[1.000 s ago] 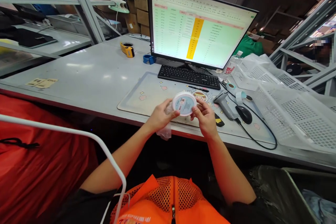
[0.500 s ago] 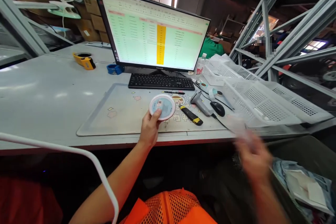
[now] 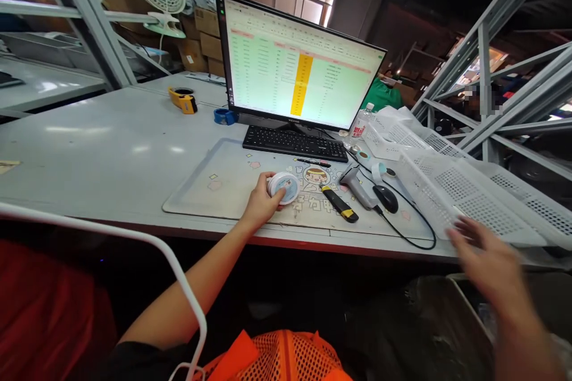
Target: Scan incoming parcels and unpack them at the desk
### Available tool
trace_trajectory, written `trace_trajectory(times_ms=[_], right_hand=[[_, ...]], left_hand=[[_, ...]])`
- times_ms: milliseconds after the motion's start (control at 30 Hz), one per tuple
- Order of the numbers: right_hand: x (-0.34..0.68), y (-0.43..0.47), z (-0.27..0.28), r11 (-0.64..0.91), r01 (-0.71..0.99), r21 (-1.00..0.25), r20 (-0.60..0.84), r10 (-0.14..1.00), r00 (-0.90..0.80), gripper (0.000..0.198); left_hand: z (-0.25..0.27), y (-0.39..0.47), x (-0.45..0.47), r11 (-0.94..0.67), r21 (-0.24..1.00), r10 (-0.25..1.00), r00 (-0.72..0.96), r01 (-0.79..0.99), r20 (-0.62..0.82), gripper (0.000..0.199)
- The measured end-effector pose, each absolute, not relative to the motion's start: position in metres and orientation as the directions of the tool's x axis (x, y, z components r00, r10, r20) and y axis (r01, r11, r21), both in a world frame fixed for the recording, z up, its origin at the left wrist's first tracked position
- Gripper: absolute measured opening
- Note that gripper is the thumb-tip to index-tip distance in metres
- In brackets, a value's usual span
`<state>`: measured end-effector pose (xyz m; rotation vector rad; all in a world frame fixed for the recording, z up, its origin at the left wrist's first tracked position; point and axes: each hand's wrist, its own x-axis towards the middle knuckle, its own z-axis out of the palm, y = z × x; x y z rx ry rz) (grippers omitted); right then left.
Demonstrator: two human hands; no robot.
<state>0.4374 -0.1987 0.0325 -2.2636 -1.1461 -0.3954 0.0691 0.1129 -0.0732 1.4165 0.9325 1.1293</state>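
My left hand (image 3: 263, 202) is closed round a round white container (image 3: 285, 188) with a pale blue label, its thumb across the labelled face. The container is held above the printed desk mat (image 3: 210, 196). To its right a black and yellow utility knife (image 3: 339, 203) lies on the mat, beside a grey barcode scanner (image 3: 358, 186). My right hand (image 3: 487, 256), smeared by motion, is at the front corner of a white perforated basket (image 3: 451, 190). Its fingers look apart and I see nothing in them. Whether it touches the basket I cannot tell.
Behind the mat stand a keyboard (image 3: 295, 143) and a monitor (image 3: 304, 65). A mouse (image 3: 385, 198), a bottle (image 3: 361, 122) and a looping black cable (image 3: 413, 245) are to the right. A blue tape roll (image 3: 224, 116) and a yellow tape measure-like item (image 3: 183, 100) sit left.
My view has turned left. The container has tilted in my left hand, showing its side. My right hand has moved toward the basket, and the blurred translucent thing at its fingers is gone.
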Motion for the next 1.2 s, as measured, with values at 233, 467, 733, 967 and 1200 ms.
trace_trajectory(times_ms=[233,467,733,967,1200], right_hand=[[0.379,-0.004,-0.018,-0.483,0.866,-0.128,0.085,0.865,0.494,0.069],[0.367,0.031,-0.021,-0.623,0.78,-0.059,0.062,0.778,0.626,0.057],[0.3,-0.018,0.041,0.113,0.949,-0.293,0.039,0.994,-0.106,0.019],[0.241,-0.009,0.048,0.213,0.969,-0.124,0.009,0.977,-0.213,0.013],[0.261,-0.006,0.04,0.125,0.985,-0.122,0.031,0.992,-0.122,0.025]], left_hand=[[-0.072,0.111,0.06,-0.043,0.968,0.969,0.224,-0.246,0.1,0.07],[-0.067,0.113,0.062,0.082,0.9,0.984,0.18,-0.428,-0.004,0.057],[-0.066,0.121,0.055,0.249,0.808,0.962,0.23,-0.534,-0.144,0.059],[-0.071,0.124,0.057,0.266,0.799,0.96,0.221,-0.539,-0.17,0.06],[-0.065,0.121,0.055,0.277,0.793,0.959,0.213,-0.543,-0.189,0.052]])
